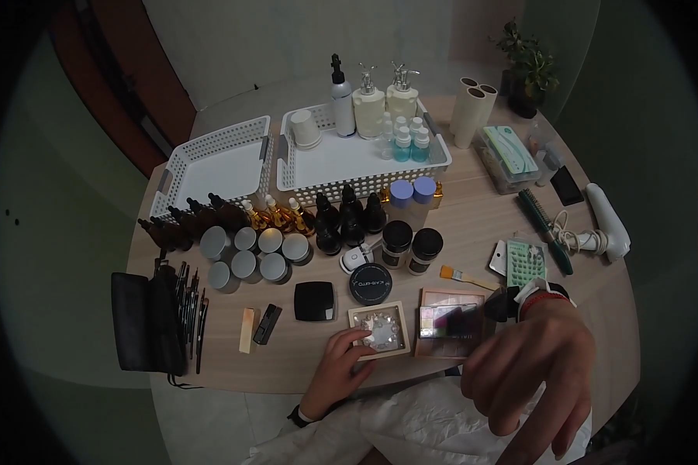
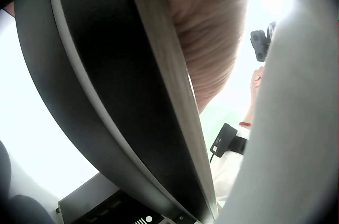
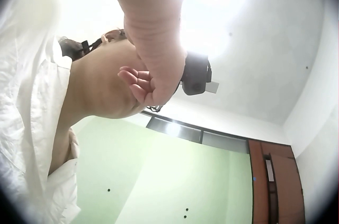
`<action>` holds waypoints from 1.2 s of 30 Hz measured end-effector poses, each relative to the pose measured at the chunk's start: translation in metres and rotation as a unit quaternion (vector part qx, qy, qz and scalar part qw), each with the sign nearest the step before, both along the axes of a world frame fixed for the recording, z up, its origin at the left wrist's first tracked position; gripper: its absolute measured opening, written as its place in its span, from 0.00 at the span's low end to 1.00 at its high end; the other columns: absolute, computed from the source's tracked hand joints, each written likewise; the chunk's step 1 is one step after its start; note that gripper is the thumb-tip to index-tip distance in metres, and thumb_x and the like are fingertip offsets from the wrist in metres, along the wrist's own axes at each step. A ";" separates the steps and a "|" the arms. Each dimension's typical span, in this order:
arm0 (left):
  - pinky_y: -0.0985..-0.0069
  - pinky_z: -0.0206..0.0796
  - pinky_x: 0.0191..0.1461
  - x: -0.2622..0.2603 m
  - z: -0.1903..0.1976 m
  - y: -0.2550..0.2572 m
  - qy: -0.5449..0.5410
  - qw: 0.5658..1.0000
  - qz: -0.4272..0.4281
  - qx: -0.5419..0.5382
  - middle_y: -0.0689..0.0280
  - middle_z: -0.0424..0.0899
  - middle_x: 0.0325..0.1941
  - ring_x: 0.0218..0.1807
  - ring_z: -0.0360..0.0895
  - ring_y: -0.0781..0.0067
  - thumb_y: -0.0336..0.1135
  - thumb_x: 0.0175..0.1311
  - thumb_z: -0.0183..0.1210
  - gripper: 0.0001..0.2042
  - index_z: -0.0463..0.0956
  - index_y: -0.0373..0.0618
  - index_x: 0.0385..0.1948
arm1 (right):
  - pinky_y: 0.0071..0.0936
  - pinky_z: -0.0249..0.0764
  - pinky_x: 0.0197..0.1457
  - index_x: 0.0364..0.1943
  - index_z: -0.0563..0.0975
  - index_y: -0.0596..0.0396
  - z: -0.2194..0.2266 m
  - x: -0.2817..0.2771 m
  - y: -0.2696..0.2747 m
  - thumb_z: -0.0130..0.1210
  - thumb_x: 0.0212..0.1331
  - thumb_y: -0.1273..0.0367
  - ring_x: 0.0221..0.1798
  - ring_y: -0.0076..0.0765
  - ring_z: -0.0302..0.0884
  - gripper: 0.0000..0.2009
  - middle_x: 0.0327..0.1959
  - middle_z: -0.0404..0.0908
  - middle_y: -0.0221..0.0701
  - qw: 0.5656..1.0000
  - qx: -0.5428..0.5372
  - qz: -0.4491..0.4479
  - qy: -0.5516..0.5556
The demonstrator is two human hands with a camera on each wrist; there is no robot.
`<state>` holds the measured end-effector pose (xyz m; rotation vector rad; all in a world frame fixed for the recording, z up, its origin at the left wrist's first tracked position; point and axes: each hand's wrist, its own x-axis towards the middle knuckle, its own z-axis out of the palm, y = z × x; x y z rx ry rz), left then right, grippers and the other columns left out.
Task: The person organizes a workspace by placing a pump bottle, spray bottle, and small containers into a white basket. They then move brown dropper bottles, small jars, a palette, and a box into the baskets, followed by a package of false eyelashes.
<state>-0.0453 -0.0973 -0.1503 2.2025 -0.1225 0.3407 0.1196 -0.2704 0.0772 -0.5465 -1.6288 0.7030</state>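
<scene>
My left hand (image 1: 341, 360) rests at the near left side of a small square box (image 1: 402, 341) with a pale frame. Its fingers lie over the box edge and reach a clear beaded bracelet (image 1: 385, 333) inside. In the left wrist view, skin near the wrist (image 2: 212, 33) shows above the table edge; the fingers are hidden. My right hand (image 1: 531, 372) is raised close to the head camera, loosely bent and holding nothing. The right wrist view shows this hand (image 3: 153, 76) in front of the person's chin and neck. A makeup palette (image 1: 442, 349) lies right of the box.
Behind the box sit a round black compact (image 1: 371, 284), a square black case (image 1: 315, 301) and black-lidded jars (image 1: 396, 242). Several grey-lidded jars (image 1: 246, 265) and makeup brushes (image 1: 202, 333) stand or lie leftward. White baskets (image 1: 287, 174) line the back; a hair dryer (image 1: 611, 225) lies right.
</scene>
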 end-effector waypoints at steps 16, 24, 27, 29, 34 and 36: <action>0.63 0.60 0.62 0.000 0.006 0.002 0.010 1.000 -0.009 -0.008 0.60 0.71 0.56 0.61 0.65 0.54 0.28 0.50 0.64 0.11 0.76 0.43 0.36 | 0.29 0.67 0.31 0.35 0.80 0.60 -0.012 0.027 -0.013 0.58 0.57 0.74 0.27 0.35 0.75 0.05 0.27 0.79 0.35 0.974 -0.128 -0.110 -0.154; 0.64 0.60 0.62 0.001 0.006 0.002 0.008 1.000 -0.012 0.000 0.61 0.71 0.55 0.61 0.65 0.55 0.28 0.51 0.64 0.10 0.76 0.43 0.35 | 0.29 0.70 0.36 0.39 0.80 0.58 -0.031 0.030 -0.043 0.57 0.56 0.74 0.33 0.35 0.76 0.08 0.30 0.78 0.33 0.922 -0.175 -0.154 -0.309; 0.63 0.60 0.62 0.001 0.007 0.001 0.011 1.000 -0.010 0.005 0.61 0.72 0.55 0.61 0.66 0.55 0.28 0.51 0.64 0.10 0.76 0.44 0.34 | 0.30 0.71 0.38 0.43 0.79 0.59 -0.033 0.033 -0.047 0.56 0.55 0.74 0.35 0.35 0.75 0.11 0.32 0.78 0.34 0.917 -0.179 -0.129 -0.332; 0.63 0.60 0.62 0.001 0.005 0.000 0.009 1.000 -0.003 -0.002 0.61 0.72 0.54 0.60 0.66 0.55 0.28 0.50 0.64 0.10 0.76 0.44 0.34 | 0.30 0.72 0.39 0.44 0.78 0.60 -0.033 0.035 -0.047 0.56 0.55 0.74 0.36 0.36 0.75 0.12 0.33 0.77 0.35 0.911 -0.181 -0.108 -0.355; 0.63 0.61 0.62 0.001 0.006 0.000 0.013 1.000 -0.003 0.005 0.61 0.72 0.54 0.60 0.67 0.55 0.28 0.50 0.64 0.10 0.76 0.44 0.34 | 0.30 0.72 0.39 0.43 0.78 0.60 -0.036 0.038 -0.044 0.56 0.56 0.73 0.36 0.36 0.75 0.10 0.32 0.77 0.35 0.911 -0.172 -0.098 -0.363; 0.63 0.61 0.62 0.001 0.006 0.000 0.015 1.000 -0.006 0.009 0.61 0.72 0.54 0.60 0.67 0.55 0.28 0.50 0.64 0.10 0.76 0.44 0.34 | 0.30 0.72 0.39 0.42 0.78 0.60 -0.036 0.040 -0.044 0.56 0.56 0.73 0.36 0.37 0.75 0.10 0.32 0.77 0.35 0.913 -0.168 -0.097 -0.358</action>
